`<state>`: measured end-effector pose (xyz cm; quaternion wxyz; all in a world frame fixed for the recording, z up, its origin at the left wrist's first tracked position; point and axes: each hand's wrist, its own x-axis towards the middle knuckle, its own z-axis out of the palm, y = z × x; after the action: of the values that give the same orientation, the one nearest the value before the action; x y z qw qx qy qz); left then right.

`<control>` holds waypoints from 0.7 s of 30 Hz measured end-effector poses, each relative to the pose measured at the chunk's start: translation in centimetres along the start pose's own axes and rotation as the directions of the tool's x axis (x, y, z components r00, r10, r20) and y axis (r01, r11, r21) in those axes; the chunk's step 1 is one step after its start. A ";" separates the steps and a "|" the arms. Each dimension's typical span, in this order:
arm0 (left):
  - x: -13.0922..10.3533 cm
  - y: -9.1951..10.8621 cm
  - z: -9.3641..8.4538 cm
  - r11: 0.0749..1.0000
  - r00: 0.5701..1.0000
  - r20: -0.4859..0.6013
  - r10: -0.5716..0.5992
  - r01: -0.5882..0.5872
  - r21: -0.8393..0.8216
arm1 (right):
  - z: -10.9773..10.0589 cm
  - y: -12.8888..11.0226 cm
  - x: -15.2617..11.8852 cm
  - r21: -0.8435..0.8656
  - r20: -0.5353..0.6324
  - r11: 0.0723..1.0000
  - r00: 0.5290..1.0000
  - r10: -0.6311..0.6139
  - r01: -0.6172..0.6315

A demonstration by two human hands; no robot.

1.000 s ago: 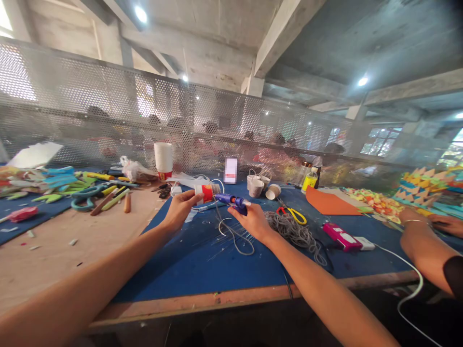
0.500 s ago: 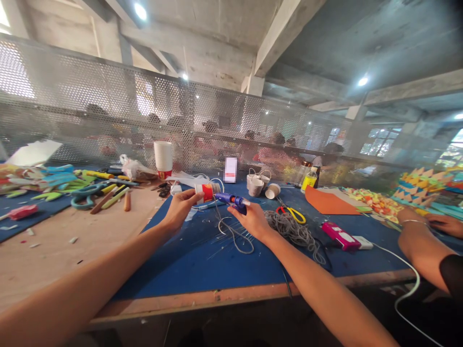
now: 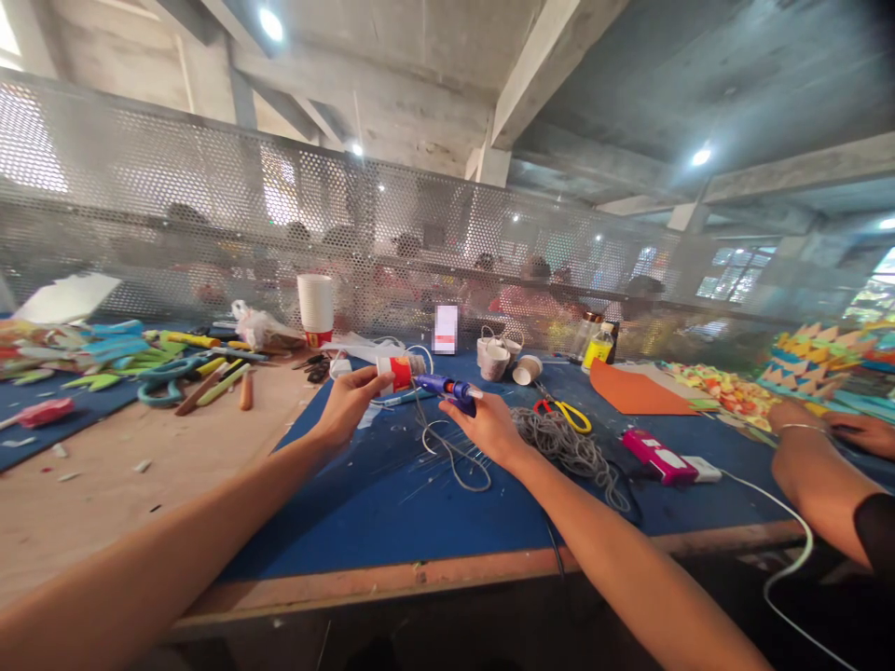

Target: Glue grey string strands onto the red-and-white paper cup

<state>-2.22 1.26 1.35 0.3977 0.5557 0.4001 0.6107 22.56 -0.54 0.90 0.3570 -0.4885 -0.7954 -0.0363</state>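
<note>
Tipped on its side, a red and white paper cup (image 3: 400,373) is held in the fingers of my left hand (image 3: 353,399). Grey cord is wound round one end of the cup and trails down to the mat. My right hand (image 3: 488,424) grips a blue glue gun (image 3: 447,386), its nozzle pointing left at the cord-wrapped end; whether it touches cannot be made out. Close to my right wrist lies a tangled heap of grey cord (image 3: 563,443) on the blue mat (image 3: 364,522).
Small cord-covered cups (image 3: 493,360), yellow-handled scissors (image 3: 574,417) and a yellow-labelled bottle (image 3: 598,349) stand or lie beyond my hands. Left are stacked paper cups (image 3: 315,308) and large scissors (image 3: 168,377). A magenta device (image 3: 658,457) and another person's arm (image 3: 811,475) are at right.
</note>
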 end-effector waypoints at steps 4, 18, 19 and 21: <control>0.2 -0.3 -0.1 1.000 1.000 -0.006 0.008 -0.008 0.012 | 0.0 0.0 0.0 -0.006 -0.003 1.000 1.000 -0.005 0.005; 0.0 0.0 0.1 0.999 1.000 0.012 -0.014 0.015 -0.045 | 0.0 -0.1 0.0 -0.028 0.009 1.000 1.000 0.009 -0.008; -0.1 0.1 0.1 0.999 1.000 0.010 -0.014 0.014 -0.043 | 0.0 -0.1 0.0 -0.027 0.009 1.000 1.000 0.011 -0.011; -0.1 0.2 0.1 1.000 1.000 0.002 -0.006 0.006 -0.026 | -0.1 -0.2 0.0 -0.023 0.014 1.000 1.000 0.013 -0.013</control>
<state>-2.09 1.05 1.54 0.4073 0.5499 0.3932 0.6141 22.46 -0.69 1.06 0.3460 -0.4980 -0.7942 -0.0394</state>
